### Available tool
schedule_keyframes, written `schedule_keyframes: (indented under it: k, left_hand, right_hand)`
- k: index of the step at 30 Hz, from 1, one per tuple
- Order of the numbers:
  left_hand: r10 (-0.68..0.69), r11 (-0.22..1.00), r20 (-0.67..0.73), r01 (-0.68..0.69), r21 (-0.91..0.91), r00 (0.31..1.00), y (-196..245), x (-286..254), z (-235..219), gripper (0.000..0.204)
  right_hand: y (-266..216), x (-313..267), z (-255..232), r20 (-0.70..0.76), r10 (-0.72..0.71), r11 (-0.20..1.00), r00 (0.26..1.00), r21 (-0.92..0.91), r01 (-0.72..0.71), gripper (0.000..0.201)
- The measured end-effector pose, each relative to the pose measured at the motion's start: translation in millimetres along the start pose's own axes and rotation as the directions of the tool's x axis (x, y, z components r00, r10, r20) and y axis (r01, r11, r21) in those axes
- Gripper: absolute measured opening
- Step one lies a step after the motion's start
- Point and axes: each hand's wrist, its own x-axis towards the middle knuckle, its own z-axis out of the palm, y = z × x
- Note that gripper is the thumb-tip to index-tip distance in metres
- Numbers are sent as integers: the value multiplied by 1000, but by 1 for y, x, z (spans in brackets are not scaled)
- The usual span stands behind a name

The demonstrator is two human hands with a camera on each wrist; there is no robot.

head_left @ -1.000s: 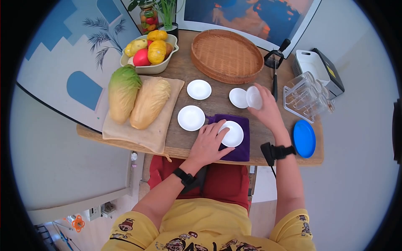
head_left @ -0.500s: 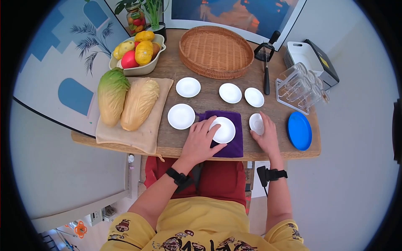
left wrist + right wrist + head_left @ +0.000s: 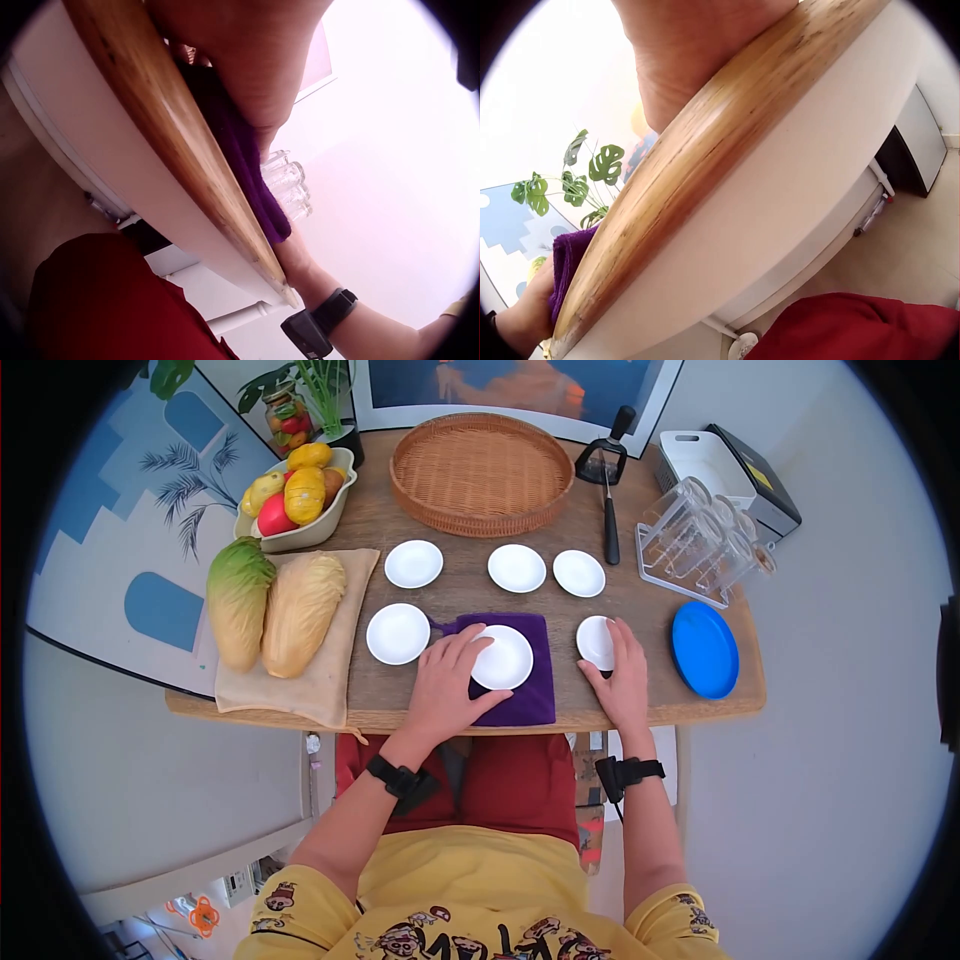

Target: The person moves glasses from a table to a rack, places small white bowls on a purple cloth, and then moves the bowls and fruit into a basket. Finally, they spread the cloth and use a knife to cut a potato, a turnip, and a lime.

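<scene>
Dish and right hand nearer person

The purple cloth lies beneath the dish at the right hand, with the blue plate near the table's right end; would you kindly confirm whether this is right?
Not quite: the head view shows the purple cloth beneath the dish at the left hand, not the right hand. The blue plate is near the table's right end.
</scene>
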Motion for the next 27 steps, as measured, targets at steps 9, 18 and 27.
schedule_keyframes:
  k: [9, 18, 27]
  left_hand:
    - [-89, 994, 25, 87, 66, 996, 9, 8, 5, 73]
    - [-125, 991, 51, 122, 54, 991, 15, 15, 0, 75]
    - [-21, 996, 81, 13, 92, 997, 10, 62, -36, 70]
  right_hand:
    - [0, -2, -1, -6, -15, 1000, 1000, 22, 15, 77]
    - [1, -3, 1, -6, -17, 999, 1000, 40, 17, 77]
    - [0, -2, -1, 8, -9, 1000, 1000, 27, 9, 75]
